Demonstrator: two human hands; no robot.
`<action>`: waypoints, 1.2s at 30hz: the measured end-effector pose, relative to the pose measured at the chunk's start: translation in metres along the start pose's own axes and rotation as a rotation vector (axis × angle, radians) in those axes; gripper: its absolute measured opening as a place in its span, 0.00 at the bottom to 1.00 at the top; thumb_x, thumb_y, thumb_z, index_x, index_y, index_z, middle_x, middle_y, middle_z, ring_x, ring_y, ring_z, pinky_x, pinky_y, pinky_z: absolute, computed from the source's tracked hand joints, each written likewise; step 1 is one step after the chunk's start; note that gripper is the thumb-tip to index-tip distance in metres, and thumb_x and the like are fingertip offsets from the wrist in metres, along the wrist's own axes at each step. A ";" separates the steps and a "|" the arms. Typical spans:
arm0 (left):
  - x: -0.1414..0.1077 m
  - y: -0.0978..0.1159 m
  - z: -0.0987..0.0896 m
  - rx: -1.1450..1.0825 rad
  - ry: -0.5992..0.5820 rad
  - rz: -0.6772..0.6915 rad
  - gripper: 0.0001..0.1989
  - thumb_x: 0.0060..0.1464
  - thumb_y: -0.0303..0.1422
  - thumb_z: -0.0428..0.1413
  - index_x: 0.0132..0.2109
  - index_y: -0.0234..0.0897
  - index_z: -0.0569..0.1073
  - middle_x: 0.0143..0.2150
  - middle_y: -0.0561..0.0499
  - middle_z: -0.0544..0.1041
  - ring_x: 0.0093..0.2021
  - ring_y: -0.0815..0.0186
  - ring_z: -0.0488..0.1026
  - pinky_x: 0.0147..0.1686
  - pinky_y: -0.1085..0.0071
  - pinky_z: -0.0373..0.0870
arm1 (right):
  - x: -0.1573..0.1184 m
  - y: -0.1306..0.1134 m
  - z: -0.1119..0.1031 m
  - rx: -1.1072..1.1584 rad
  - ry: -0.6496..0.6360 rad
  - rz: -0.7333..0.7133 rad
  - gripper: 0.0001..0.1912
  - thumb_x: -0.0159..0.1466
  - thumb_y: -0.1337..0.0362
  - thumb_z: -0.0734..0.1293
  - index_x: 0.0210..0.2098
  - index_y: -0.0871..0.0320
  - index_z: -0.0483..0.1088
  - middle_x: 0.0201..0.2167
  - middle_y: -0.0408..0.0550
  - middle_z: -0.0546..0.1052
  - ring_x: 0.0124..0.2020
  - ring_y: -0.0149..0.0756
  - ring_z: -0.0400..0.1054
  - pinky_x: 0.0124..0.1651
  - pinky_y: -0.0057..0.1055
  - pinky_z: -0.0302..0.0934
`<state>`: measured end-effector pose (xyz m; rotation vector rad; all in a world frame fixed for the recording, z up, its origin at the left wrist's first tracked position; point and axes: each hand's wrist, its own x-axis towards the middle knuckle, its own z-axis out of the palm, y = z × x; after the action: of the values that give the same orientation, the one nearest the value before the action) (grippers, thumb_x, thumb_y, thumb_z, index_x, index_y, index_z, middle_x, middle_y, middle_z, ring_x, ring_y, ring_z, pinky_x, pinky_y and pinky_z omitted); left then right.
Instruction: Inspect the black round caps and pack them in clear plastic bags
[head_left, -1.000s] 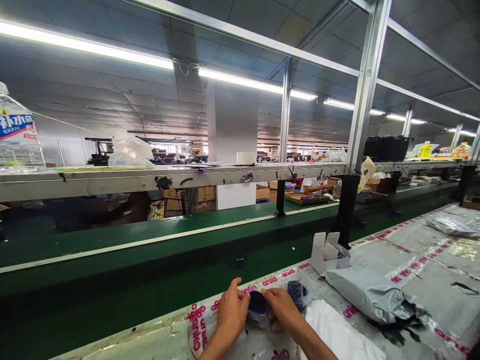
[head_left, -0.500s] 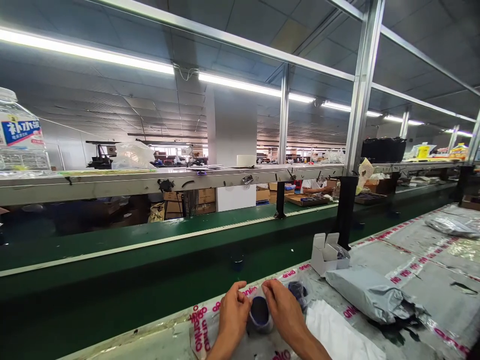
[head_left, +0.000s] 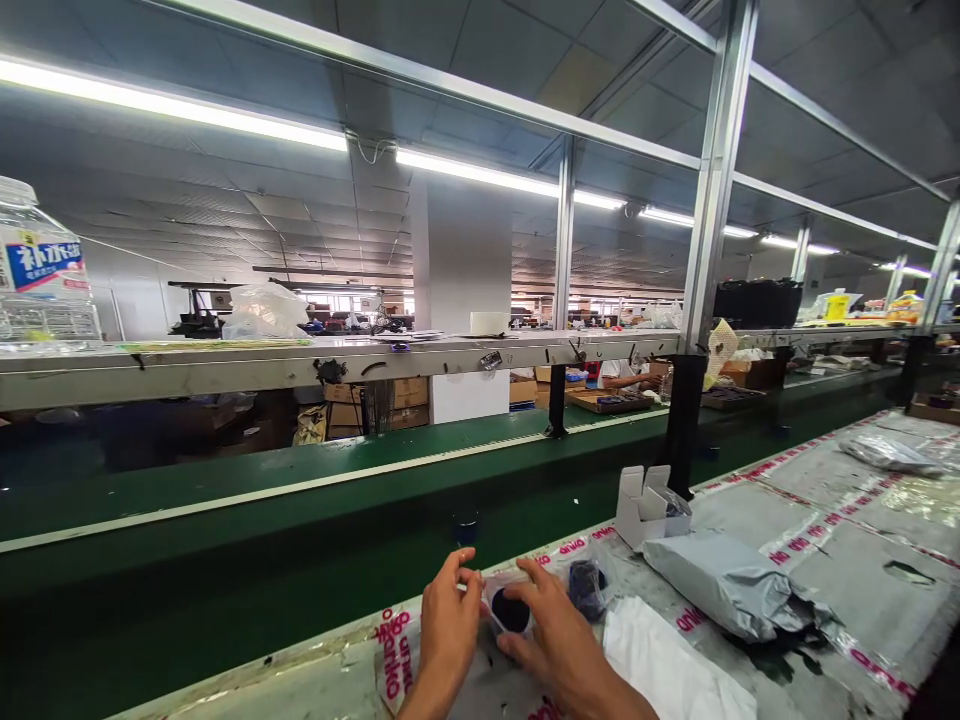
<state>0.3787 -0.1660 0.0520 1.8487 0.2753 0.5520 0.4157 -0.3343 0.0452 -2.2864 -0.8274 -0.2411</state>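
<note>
A dark round item in clear plastic wrap [head_left: 511,610] is between my hands over the taped table. My left hand [head_left: 450,625] pinches the edge of the plastic at the item's left side. My right hand [head_left: 559,635] curves around the item's right side, with its index finger over the top and its thumb at the lower side. Just right of my right hand lies another dark item in clear plastic [head_left: 587,588]. White sheets [head_left: 671,665] lie beside my right forearm.
An open white box [head_left: 651,512] and a grey plastic bag [head_left: 739,580] are on the table at right. Beyond the table edge runs a green conveyor [head_left: 300,560], carrying a small dark item [head_left: 465,528]. Above it, a metal shelf [head_left: 420,360] holds a large bottle [head_left: 45,270].
My right hand has shifted from pinching the plastic's edge to wrapping around the item, its thumb now lower. The item has tilted and appears rounder. The view has shifted slightly.
</note>
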 end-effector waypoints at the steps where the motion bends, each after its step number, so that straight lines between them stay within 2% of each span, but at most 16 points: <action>1: -0.001 0.000 -0.003 0.002 0.006 -0.008 0.27 0.56 0.47 0.50 0.55 0.32 0.71 0.36 0.47 0.80 0.30 0.57 0.80 0.36 0.63 0.75 | 0.000 -0.002 0.004 -0.001 -0.012 -0.007 0.12 0.57 0.70 0.72 0.41 0.52 0.78 0.62 0.51 0.72 0.61 0.49 0.66 0.58 0.39 0.62; 3: -0.004 -0.001 -0.009 0.012 0.023 -0.023 0.29 0.57 0.49 0.49 0.55 0.32 0.71 0.41 0.44 0.81 0.34 0.56 0.81 0.38 0.61 0.75 | 0.000 -0.005 0.009 -0.002 -0.013 -0.020 0.10 0.59 0.74 0.69 0.35 0.53 0.78 0.51 0.48 0.78 0.54 0.45 0.70 0.55 0.35 0.63; 6: -0.013 -0.004 -0.018 0.028 0.042 -0.032 0.28 0.56 0.50 0.51 0.55 0.34 0.72 0.46 0.42 0.81 0.40 0.54 0.80 0.42 0.61 0.74 | 0.001 -0.009 0.011 -0.003 0.020 -0.003 0.10 0.61 0.74 0.66 0.32 0.54 0.77 0.40 0.46 0.80 0.46 0.43 0.72 0.49 0.34 0.63; 8: -0.022 -0.008 -0.021 0.024 0.037 -0.033 0.29 0.56 0.52 0.52 0.55 0.35 0.73 0.46 0.43 0.81 0.41 0.55 0.80 0.42 0.63 0.75 | 0.000 -0.010 0.010 0.001 0.040 0.023 0.09 0.62 0.73 0.66 0.32 0.55 0.77 0.38 0.47 0.79 0.44 0.44 0.72 0.47 0.35 0.62; 13: -0.046 -0.030 -0.015 -0.009 0.049 -0.017 0.32 0.55 0.57 0.53 0.53 0.35 0.76 0.45 0.41 0.82 0.36 0.56 0.80 0.38 0.63 0.77 | 0.001 -0.006 0.005 0.052 0.055 0.068 0.06 0.60 0.70 0.66 0.30 0.56 0.75 0.34 0.46 0.78 0.41 0.43 0.72 0.45 0.35 0.60; 17: -0.056 -0.043 -0.010 -0.002 0.065 0.011 0.29 0.56 0.54 0.53 0.51 0.36 0.78 0.43 0.43 0.82 0.35 0.57 0.79 0.38 0.64 0.77 | 0.006 0.003 0.002 0.124 0.039 0.133 0.02 0.56 0.67 0.67 0.26 0.56 0.72 0.29 0.44 0.79 0.35 0.42 0.73 0.39 0.33 0.61; 22: -0.060 -0.045 -0.009 0.028 0.069 0.044 0.21 0.58 0.45 0.51 0.50 0.39 0.79 0.41 0.45 0.82 0.33 0.59 0.78 0.39 0.66 0.75 | 0.012 0.018 -0.007 0.181 0.011 0.171 0.11 0.59 0.55 0.63 0.27 0.54 0.71 0.27 0.45 0.79 0.30 0.42 0.73 0.34 0.32 0.62; 25: -0.064 -0.043 -0.008 0.038 0.078 0.050 0.18 0.57 0.40 0.51 0.48 0.41 0.79 0.40 0.47 0.82 0.32 0.60 0.78 0.38 0.67 0.74 | 0.017 0.027 -0.015 0.144 0.025 0.170 0.15 0.61 0.50 0.60 0.28 0.54 0.69 0.28 0.47 0.79 0.31 0.45 0.73 0.35 0.34 0.62; 31: -0.068 -0.039 -0.009 0.062 0.077 0.063 0.18 0.57 0.36 0.51 0.51 0.41 0.78 0.42 0.48 0.82 0.33 0.61 0.77 0.37 0.68 0.73 | 0.026 0.044 -0.021 0.027 0.062 0.167 0.16 0.58 0.49 0.60 0.28 0.53 0.70 0.30 0.50 0.79 0.34 0.50 0.73 0.39 0.40 0.61; 36: -0.070 -0.032 -0.013 0.090 0.055 0.077 0.18 0.58 0.35 0.49 0.51 0.41 0.78 0.43 0.48 0.82 0.34 0.62 0.78 0.36 0.69 0.72 | 0.027 0.050 -0.020 0.004 0.072 0.186 0.15 0.55 0.49 0.62 0.29 0.53 0.73 0.33 0.50 0.81 0.35 0.50 0.75 0.38 0.39 0.65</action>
<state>0.3147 -0.1754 0.0086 1.9400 0.2702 0.6532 0.4687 -0.3622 0.0435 -2.3192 -0.5745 -0.2354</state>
